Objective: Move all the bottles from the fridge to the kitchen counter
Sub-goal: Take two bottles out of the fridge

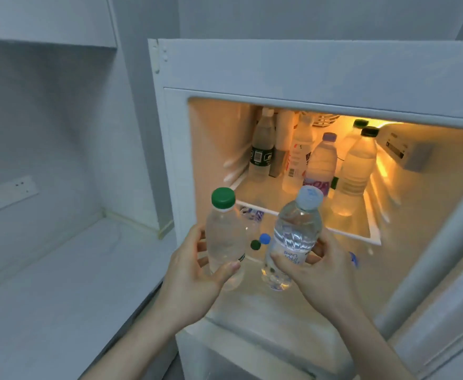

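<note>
Shelf [372,233] back crowded with bottles [322,160]; front strip free.

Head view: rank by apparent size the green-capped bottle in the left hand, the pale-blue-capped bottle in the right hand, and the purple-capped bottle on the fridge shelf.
1. Pale-blue-capped bottle and green-capped bottle: look alike, not ranked.
2. Purple-capped bottle: looks smallest, but it stands farther back, so true size is unsure.

- Green-capped bottle [226,237]: clear, upright, held in front of the open fridge [279,67], at its left edge.
- Pale-capped bottle [293,239]: clear, blue lettering, tilted slightly, held just right of the first.
- Shelf bottles [320,163]: several stand upright on the lit upper shelf [372,231], towards its back.
- Desk [60,283]: white, left of the fridge.
</note>
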`<state>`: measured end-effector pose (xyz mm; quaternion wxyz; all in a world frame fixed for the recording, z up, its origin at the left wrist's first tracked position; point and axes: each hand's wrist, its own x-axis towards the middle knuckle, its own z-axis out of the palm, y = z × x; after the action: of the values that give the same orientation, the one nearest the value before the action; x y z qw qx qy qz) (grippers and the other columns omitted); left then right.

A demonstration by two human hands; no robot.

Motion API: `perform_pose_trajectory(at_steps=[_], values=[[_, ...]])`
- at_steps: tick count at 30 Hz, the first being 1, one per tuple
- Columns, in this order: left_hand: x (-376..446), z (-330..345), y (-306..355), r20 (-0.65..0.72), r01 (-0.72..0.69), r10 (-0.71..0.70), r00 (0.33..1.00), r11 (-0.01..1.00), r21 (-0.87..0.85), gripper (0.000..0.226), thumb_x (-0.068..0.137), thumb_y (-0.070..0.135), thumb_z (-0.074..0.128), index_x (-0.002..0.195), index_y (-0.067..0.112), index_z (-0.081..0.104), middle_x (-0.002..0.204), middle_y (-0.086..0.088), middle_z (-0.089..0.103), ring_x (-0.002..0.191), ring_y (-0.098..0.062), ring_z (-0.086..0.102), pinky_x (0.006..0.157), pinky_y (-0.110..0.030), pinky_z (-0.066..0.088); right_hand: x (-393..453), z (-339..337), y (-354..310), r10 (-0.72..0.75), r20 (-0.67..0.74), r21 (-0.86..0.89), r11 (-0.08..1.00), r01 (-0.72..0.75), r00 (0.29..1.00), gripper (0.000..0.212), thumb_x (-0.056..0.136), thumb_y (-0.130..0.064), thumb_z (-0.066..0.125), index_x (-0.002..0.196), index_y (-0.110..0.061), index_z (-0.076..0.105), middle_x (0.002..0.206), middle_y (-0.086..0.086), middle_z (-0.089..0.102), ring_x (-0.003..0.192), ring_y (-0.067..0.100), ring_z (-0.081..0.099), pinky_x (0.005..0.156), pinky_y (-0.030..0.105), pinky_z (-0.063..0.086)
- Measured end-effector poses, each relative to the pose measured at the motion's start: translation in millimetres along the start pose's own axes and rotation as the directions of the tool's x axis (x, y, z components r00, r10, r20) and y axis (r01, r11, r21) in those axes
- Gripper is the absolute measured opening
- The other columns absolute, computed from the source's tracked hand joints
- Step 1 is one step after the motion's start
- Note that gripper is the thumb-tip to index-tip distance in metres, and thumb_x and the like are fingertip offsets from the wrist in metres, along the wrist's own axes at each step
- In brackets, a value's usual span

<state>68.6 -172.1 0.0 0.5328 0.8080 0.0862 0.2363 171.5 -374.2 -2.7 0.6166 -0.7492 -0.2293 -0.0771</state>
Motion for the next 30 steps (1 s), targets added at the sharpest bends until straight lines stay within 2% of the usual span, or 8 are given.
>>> perform_pose_trajectory(at_steps=[3, 6, 10, 15, 19, 23, 28, 30], values=[[-46, -20, -3, -0.072, 0.085, -0.082, 0.994, 0.995, 0.046, 0.055, 0.081, 0.020, 0.085, 0.119, 0.045, 0.053, 0.112, 0.025, 0.067, 0.107, -0.005, 0.067, 0.084, -0.029, 0.056, -25, 14, -5, 0.022, 0.124, 0.012, 1.000, -0.024, 0.992, 0.055, 0.068, -0.007, 0.092, 0.112, -0.030, 0.069, 0.102, -0.017, 0.076, 0.094, 0.003, 0.073, 0.079, 0.024, 0.061], [-102, -53, -3, -0.188, 0.141, -0.121, 0.975, 0.986, 0.093, 0.053, 0.082, 0.020, 0.084, 0.119, 0.041, 0.053, 0.114, 0.024, 0.067, 0.110, 0.000, 0.063, 0.088, -0.021, 0.055, -53, 40, -24, 0.025, 0.298, 0.037, 0.999, -0.038, 0.954, 0.054, 0.068, -0.008, 0.092, 0.110, -0.031, 0.068, 0.104, -0.016, 0.076, 0.095, 0.004, 0.073, 0.081, 0.030, 0.060], [-174, -102, -2, -0.353, 0.232, -0.176, 0.919, 0.965, 0.125, 0.049, 0.084, 0.022, 0.082, 0.117, 0.041, 0.052, 0.112, 0.027, 0.066, 0.110, 0.005, 0.060, 0.082, -0.010, 0.051, -92, 81, -57, -0.016, 0.454, 0.072, 0.997, -0.019, 0.891, 0.048, 0.068, -0.006, 0.091, 0.104, -0.030, 0.068, 0.097, -0.017, 0.076, 0.089, -0.001, 0.072, 0.072, 0.018, 0.056], [-268, -165, 5, -0.523, 0.341, -0.227, 0.821, 0.931, 0.131, 0.050, 0.084, 0.026, 0.082, 0.120, 0.042, 0.051, 0.116, 0.021, 0.067, 0.114, 0.000, 0.061, 0.094, -0.025, 0.054, -150, 145, -98, -0.051, 0.623, 0.098, 0.995, -0.014, 0.780, 0.048, 0.067, -0.013, 0.091, 0.105, -0.032, 0.068, 0.098, -0.018, 0.077, 0.090, 0.001, 0.073, 0.078, 0.025, 0.058], [-348, -217, 13, -0.632, 0.391, -0.233, 0.739, 0.912, 0.122, 0.052, 0.083, 0.020, 0.083, 0.120, 0.039, 0.052, 0.112, 0.025, 0.068, 0.111, 0.000, 0.064, 0.096, -0.025, 0.055, -212, 202, -140, -0.113, 0.724, 0.133, 0.991, 0.023, 0.681, 0.046, 0.066, -0.016, 0.093, 0.101, -0.033, 0.068, 0.096, -0.020, 0.076, 0.089, -0.002, 0.072, 0.079, 0.022, 0.057], [-433, -272, 16, -0.708, 0.453, -0.256, 0.658, 0.886, 0.100, 0.052, 0.082, 0.019, 0.084, 0.119, 0.039, 0.052, 0.114, 0.021, 0.069, 0.110, -0.004, 0.067, 0.094, -0.032, 0.057, -285, 260, -180, -0.154, 0.795, 0.173, 0.985, 0.025, 0.587, 0.044, 0.065, -0.018, 0.093, 0.098, -0.032, 0.067, 0.095, -0.023, 0.075, 0.089, -0.004, 0.070, 0.078, 0.020, 0.056], [-533, -335, 20, -0.786, 0.504, -0.251, 0.565, 0.859, 0.088, 0.055, 0.081, 0.021, 0.085, 0.120, 0.040, 0.051, 0.113, 0.024, 0.069, 0.108, -0.003, 0.068, 0.095, -0.031, 0.057, -377, 323, -228, -0.198, 0.853, 0.207, 0.978, 0.035, 0.483, 0.046, 0.063, -0.024, 0.092, 0.100, -0.033, 0.066, 0.094, -0.023, 0.075, 0.087, -0.003, 0.071, 0.083, 0.032, 0.061], [-575, -359, 19, -0.824, 0.527, -0.251, 0.508, 0.847, 0.066, 0.054, 0.081, 0.021, 0.085, 0.119, 0.040, 0.051, 0.112, 0.025, 0.069, 0.107, -0.003, 0.068, 0.095, -0.032, 0.057, -416, 348, -249, -0.227, 0.877, 0.231, 0.972, 0.042, 0.425, 0.048, 0.063, -0.025, 0.092, 0.101, -0.035, 0.065, 0.095, -0.022, 0.075, 0.087, -0.003, 0.071, 0.083, 0.033, 0.060]])
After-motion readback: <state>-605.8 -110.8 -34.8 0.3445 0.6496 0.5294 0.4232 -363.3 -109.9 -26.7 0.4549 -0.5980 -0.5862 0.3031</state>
